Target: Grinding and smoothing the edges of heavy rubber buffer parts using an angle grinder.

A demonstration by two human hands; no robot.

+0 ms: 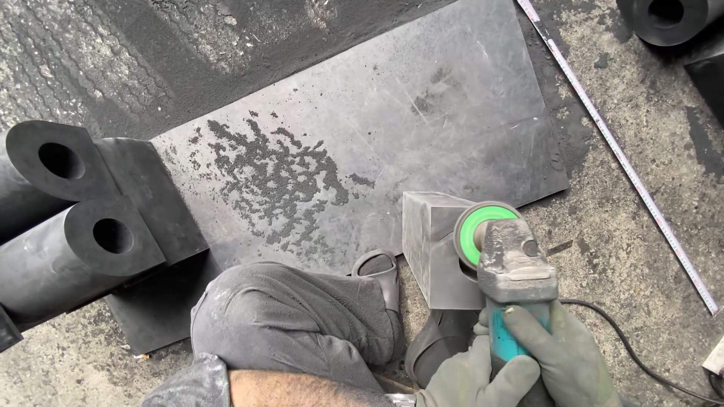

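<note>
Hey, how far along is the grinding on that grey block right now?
Done: black crumbs lie scattered on the dark sheet, so some material looks ground off already. In hand: both gloved hands, left hand and right hand, grip the angle grinder, its green-backed disc against the grey block. Left: how much of that face remains cannot be told; the hollow black pieces lie apart at the side.

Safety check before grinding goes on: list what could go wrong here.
1. Both gloved hands, left and right, hold the teal-handled angle grinder, so nothing visible clamps the grey rubber block; it could shift or kick.
2. The green-backed disc works close to the grey-trousered knee and the sandalled foot; a slip might reach them.
3. The black power cable trails loose on the floor and could snag.
</note>
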